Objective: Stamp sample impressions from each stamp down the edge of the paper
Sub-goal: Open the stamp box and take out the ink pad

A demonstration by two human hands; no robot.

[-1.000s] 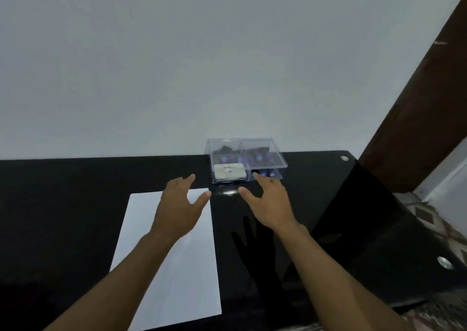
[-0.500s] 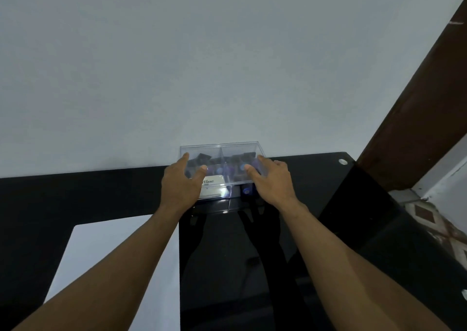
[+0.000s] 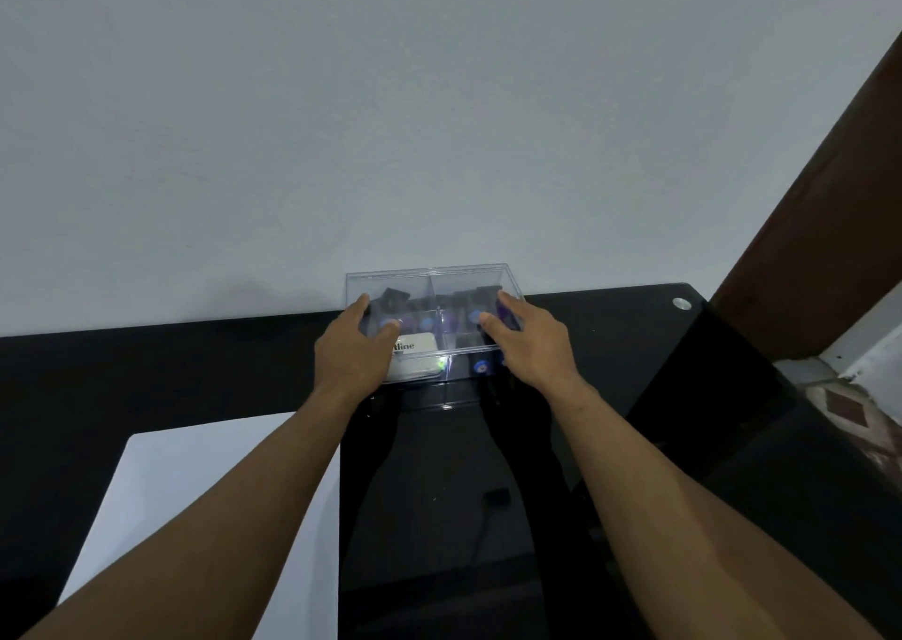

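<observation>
Two hands rest on a clear plastic box [image 3: 434,319] at the back of the black worktop [image 3: 146,371], right against the pale wall [image 3: 390,102]. The left hand [image 3: 354,356] covers the box's near left corner, fingers spread wide over the lid and thumb lying across the top; it clasps nothing that I can make out. The right hand [image 3: 529,341] sits at the box's right end, fingers apart, thumb on the lid and the rest curling toward the side wall; whether it grips that wall I cannot tell.

A divider splits the box into left and right compartments. Inside are dark stamps [image 3: 471,319] with blue-purple round tops, spread across both halves, blurred through the plastic. A white ink pad case [image 3: 415,358] with dark lettering lies in the left compartment, toward the box's front, partly under the left hand.

Nearer the person than the box and off to its left lies the white paper [image 3: 195,483], flat on the worktop, with the left forearm crossing over its right edge.
</observation>
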